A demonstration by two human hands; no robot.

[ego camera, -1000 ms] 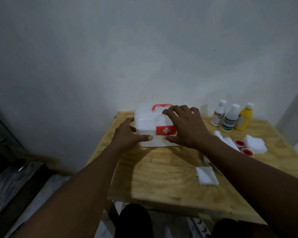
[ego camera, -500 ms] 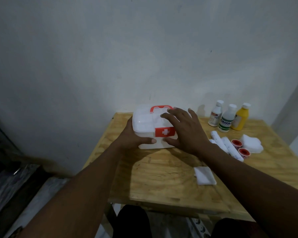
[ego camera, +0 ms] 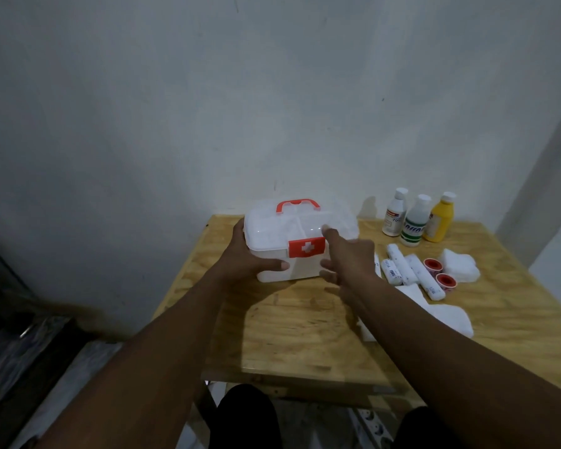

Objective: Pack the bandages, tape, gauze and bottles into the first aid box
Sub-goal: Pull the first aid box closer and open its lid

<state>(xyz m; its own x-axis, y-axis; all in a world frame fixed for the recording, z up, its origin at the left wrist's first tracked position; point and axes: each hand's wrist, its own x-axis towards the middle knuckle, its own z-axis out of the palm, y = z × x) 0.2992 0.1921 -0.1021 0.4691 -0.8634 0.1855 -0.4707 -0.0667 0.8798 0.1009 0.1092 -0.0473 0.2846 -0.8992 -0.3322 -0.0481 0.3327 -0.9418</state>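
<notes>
Still shut, the first aid box [ego camera: 300,243] sits at the table's [ego camera: 305,335] far left, at twelve o'clock from the person, long axis running nine to three. The left hand [ego camera: 248,257] clasps its left end, thumb across the front; the right hand [ego camera: 347,259] hangs loose-fingered beside the red latch [ego camera: 306,247] — nearest, gripping nothing. Bandage rolls [ego camera: 405,268], tape [ego camera: 433,265], gauze [ego camera: 460,268] and bottles [ego camera: 416,218] wait at two o'clock. Half a second ago the right palm lay over the lid — now it is off.
</notes>
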